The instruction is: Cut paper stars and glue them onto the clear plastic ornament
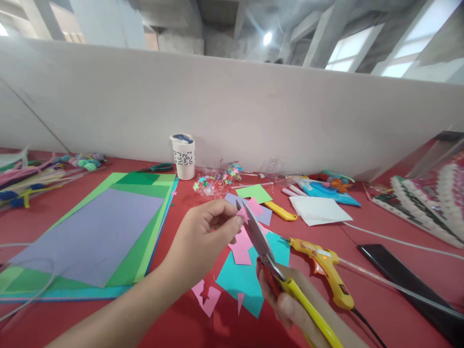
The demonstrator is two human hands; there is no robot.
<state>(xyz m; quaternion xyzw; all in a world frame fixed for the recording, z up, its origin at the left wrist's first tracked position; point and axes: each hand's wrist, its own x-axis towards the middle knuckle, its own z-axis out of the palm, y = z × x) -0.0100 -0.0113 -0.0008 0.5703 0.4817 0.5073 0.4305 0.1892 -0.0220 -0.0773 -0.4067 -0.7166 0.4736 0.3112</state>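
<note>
My left hand pinches a small pink paper star between thumb and fingers. Its edge lies at the blades of the scissors, which have yellow and red handles. My right hand is wrapped round those handles, and the blades point up and away, slightly parted near the tip. Below the hands is a turquoise paper sheet with pink paper pieces on it. A pink scrap with a notch cut in it lies closer to me, beside a thin pink sliver.
To the right are a yellow glue gun, a yellow cutter knife, white paper and a black case. Stacked coloured sheets lie left. A white cup stands at the back near tinsel stars and a white partition.
</note>
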